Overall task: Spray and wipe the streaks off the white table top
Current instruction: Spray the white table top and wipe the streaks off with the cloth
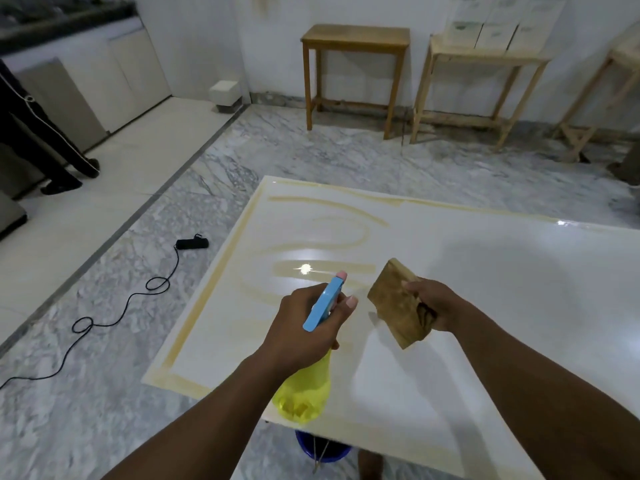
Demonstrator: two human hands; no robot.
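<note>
Nearest, under the tabletop's (502,306) near edge, a blue bucket (323,450) shows in part on the marble floor (86,393). Just above that edge the left hand (304,327) holds a spray bottle (304,393). Its yellow body hangs below the wrist and its blue head points away over the white surface. The left fingers (348,303) are curled round the neck and trigger. Just beside it on the right, the right hand (434,306) is raised above the surface, its fingers (414,286) pinching what looks like a folded brown cloth (394,306), tilted on edge; whether it touches the tabletop is hard to tell.

Beyond both hands, tan streaks (322,242) curve across the left half of the tabletop and run as a band along its left and far edges. The right half is glossy white. On the floor to the left lies a black cable (121,311) in loops, ending at a black plug block (192,243). Further left a person's dark trouser legs (41,140) stand by white cabinets (114,64). Against the far wall stand a dark wooden table (355,38) and a paler wooden table (485,57).
</note>
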